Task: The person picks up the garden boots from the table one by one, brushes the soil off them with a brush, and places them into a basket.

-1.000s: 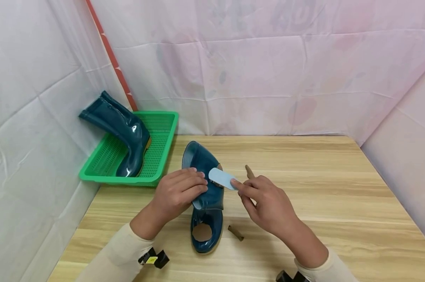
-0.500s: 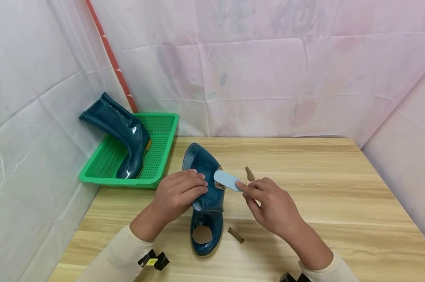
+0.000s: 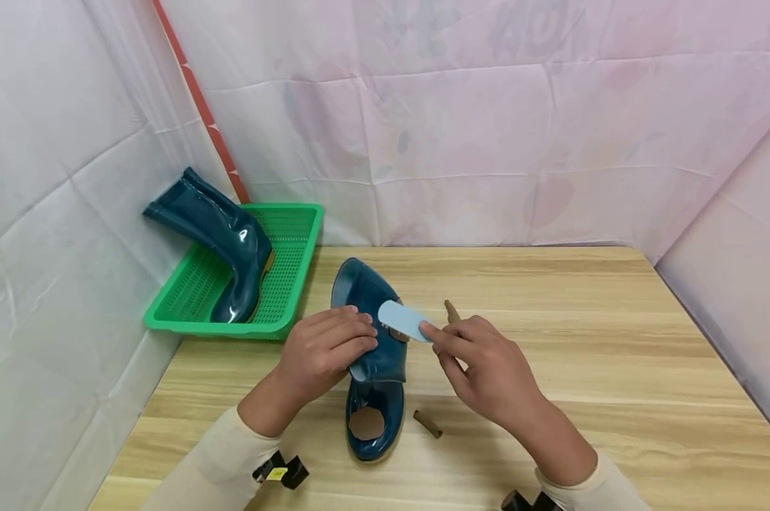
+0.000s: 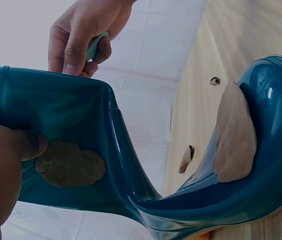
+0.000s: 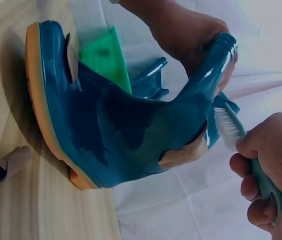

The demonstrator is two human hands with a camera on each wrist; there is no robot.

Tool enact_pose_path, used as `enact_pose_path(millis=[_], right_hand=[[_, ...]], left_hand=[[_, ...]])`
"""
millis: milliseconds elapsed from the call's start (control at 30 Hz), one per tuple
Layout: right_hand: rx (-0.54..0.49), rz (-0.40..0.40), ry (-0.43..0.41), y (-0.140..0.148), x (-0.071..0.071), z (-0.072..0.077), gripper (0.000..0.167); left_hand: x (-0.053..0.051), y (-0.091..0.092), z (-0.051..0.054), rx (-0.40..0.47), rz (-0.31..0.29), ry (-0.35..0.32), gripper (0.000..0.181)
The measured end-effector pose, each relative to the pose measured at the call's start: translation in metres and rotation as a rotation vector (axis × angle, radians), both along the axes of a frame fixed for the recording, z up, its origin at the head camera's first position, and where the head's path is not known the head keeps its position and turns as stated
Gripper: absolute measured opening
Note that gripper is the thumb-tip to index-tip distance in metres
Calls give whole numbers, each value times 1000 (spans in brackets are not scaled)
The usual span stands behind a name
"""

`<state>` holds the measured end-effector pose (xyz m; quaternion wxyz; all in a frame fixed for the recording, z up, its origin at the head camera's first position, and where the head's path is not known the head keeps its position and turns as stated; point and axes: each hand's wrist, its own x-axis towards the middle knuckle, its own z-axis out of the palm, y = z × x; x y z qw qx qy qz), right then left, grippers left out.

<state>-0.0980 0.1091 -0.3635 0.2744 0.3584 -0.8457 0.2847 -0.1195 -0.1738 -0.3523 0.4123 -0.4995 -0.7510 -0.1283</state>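
A dark teal rubber boot stands on the table with its shaft bent over toward the person. My left hand grips the shaft from the left, thumb beside a brown, clay-like patch in the left wrist view. Another such patch sticks to the toe. My right hand holds a pale blue brush by its handle, forefinger along its back. In the right wrist view the white bristles face the shaft, near a third brown patch; whether they touch it I cannot tell.
A green plastic basket at the back left holds a second teal boot, tilted with its shaft over the rim. Loose brown pieces lie on the wooden table: a curled one right of the toe and one behind my right hand.
The brush and my right hand shifted a little to the right, then back left across the boot's shaft. My left hand and the boot look nearly unmoved.
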Motion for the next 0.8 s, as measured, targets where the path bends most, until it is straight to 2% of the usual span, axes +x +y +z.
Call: enact_pose_path(millis=[400, 800], right_hand=[[96, -22, -18, 7, 0, -5, 42], [84, -31, -22, 14, -1, -8, 43]], left_hand=[[1, -1, 1, -8, 12, 2, 20], [1, -1, -1, -12, 11, -8, 20]])
